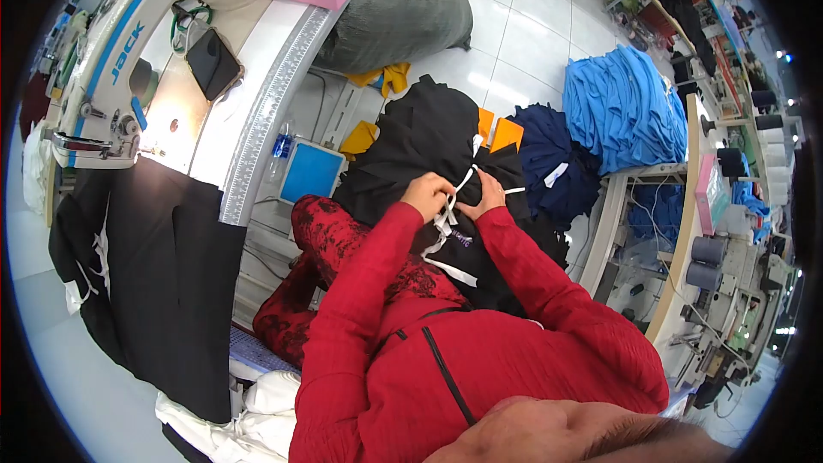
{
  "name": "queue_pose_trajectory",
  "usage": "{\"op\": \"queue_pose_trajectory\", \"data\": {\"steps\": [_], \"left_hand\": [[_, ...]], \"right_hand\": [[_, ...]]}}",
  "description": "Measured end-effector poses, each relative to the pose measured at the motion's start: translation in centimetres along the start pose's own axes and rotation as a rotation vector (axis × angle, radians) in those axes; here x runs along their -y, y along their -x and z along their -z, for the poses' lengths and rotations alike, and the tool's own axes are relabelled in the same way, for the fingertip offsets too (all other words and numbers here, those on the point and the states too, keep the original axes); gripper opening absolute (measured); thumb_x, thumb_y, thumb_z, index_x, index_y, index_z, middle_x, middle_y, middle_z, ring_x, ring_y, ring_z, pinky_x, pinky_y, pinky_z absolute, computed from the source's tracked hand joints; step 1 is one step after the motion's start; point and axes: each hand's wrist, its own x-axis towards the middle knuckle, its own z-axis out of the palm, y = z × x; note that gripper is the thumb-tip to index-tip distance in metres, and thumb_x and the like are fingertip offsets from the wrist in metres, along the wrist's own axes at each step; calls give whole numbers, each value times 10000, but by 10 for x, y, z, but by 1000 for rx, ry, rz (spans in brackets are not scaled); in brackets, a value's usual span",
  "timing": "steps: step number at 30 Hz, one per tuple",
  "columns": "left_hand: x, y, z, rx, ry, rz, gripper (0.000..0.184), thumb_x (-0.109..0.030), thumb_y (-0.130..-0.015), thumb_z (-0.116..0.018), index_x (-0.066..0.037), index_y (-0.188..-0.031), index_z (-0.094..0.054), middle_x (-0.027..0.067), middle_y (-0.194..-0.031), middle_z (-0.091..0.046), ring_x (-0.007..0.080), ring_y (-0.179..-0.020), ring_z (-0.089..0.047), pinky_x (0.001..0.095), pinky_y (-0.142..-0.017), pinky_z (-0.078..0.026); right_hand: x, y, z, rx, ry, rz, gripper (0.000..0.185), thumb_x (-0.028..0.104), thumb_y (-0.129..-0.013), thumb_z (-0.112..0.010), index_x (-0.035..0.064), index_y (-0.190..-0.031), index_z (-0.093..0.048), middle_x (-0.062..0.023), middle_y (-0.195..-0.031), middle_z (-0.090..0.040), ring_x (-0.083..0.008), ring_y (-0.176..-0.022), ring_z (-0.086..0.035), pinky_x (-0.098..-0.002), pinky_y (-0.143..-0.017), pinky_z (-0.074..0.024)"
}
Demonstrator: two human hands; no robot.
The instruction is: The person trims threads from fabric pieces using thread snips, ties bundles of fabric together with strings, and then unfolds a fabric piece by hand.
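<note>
A large bundle of black fabric pieces (403,137) lies in front of my knees, cinched by a white fabric strip (443,227). My left hand (426,195) is closed, its fingertips pinching the strip near the knot. Beside it, my right hand (487,197) is closed at the same tie, its thumb reaching toward the knot and its fingers curled over the black fabric. Exactly what lies under the right fingers is hidden. Loose strip ends trail down toward my lap, over black fabric with a small purple marking (461,240).
On the left stands a sewing machine (111,77) with a phone (214,64) on its table and black fabric (176,283) hanging off the edge. Navy pieces (553,163) and a blue stack (626,111) lie right of the bundle. Behind it sits a full grey sack (399,9).
</note>
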Motion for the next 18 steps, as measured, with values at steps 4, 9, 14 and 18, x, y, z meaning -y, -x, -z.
{"op": "queue_pose_trajectory", "data": {"steps": [4, 9, 14, 18], "left_hand": [[-5, -20, 8, -245, -258, -137, 147, -15, -716, -601, -50, -843, -666, 85, -827, -591, 252, -819, -581, 339, -717, -469], [-6, -46, -1, -246, -685, -236, 93, -93, -692, -647, -116, -782, -654, 31, -809, -557, 216, -894, -515, 356, -754, -397], [-9, -51, 7, -245, -747, -440, 42, -85, -686, -588, -127, -684, -591, 7, -770, -528, 201, -823, -500, 341, -706, -367], [-10, -51, 27, -358, -752, -523, 35, -91, -682, -586, -124, -696, -587, -1, -777, -532, 201, -790, -507, 334, -675, -385]], "right_hand": [[13, -1, 16, 27, 45, 17, 951, 380, -494, -829, 63, -1282, -403, -136, -1249, -461, -284, -1186, -422, -391, -1010, -309], [27, -2, 26, -54, 64, 135, 916, 400, -514, -813, 92, -1280, -417, -124, -1253, -447, -278, -1197, -402, -419, -1003, -281], [20, -5, 24, -191, 17, 383, 565, 313, -617, -759, 136, -1116, -564, -120, -1219, -465, -305, -1178, -413, -443, -965, -308], [21, -6, 21, -189, 41, 417, 341, 250, -671, -719, 159, -987, -627, -120, -1200, -477, -326, -1165, -422, -449, -937, -340]]}}
